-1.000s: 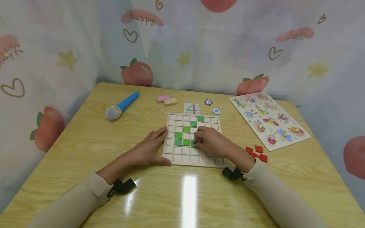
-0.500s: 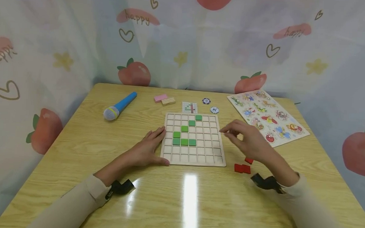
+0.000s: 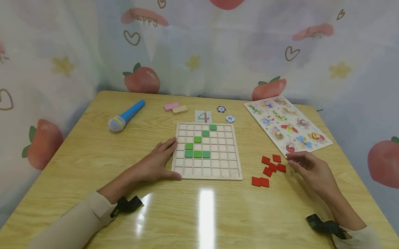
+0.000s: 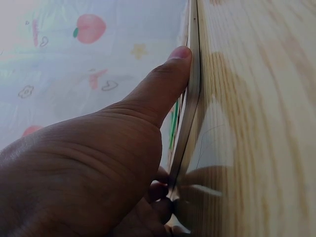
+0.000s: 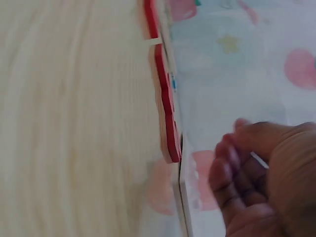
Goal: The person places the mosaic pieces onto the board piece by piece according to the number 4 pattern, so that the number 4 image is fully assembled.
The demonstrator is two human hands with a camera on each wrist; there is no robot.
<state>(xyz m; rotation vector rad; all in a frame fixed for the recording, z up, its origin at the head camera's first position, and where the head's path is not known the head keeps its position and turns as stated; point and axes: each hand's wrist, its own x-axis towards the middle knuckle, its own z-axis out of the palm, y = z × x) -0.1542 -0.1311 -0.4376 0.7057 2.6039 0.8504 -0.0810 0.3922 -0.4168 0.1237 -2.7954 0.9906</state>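
The left hand (image 3: pixel 156 162) is laid flat on the bench (image 3: pixel 84 160) against the left edge of the wooden grid board (image 3: pixel 206 175), with the fingers straight and the thumb along the board's near left corner; in the left wrist view the thumb (image 4: pixel 165 81) is seen pressed against the board's thin edge, and nothing is gripped. The grid board lies in the middle of the bench, and six green tiles (image 3: pixel 197 153) are seated in its cells: three in a row, one above the left end of that row, and further ones stepping up and to the right towards the far edge. The right hand (image 3: pixel 309 170) is held just above the bench, to the right of a loose group of red tiles (image 3: pixel 273 164); its fingers are loosely curled and pointed at the nearest tile; no tile is held between them. Two more red tiles (image 3: pixel 260 181) lie side by side near the board's near right corner. In the right wrist view the red tiles are seen edge-on, just beside the fingertips (image 5: pixel 224 163). An animal peg puzzle (image 3: pixel 286 124) is set at the far right; a blue toy microphone (image 3: pixel 126 115), a pink block (image 3: pixel 171 106), a wooden block (image 3: pixel 180 109), a pattern card (image 3: pixel 203 116) and two chips (image 3: pixel 230 118) are ranged beyond the board.
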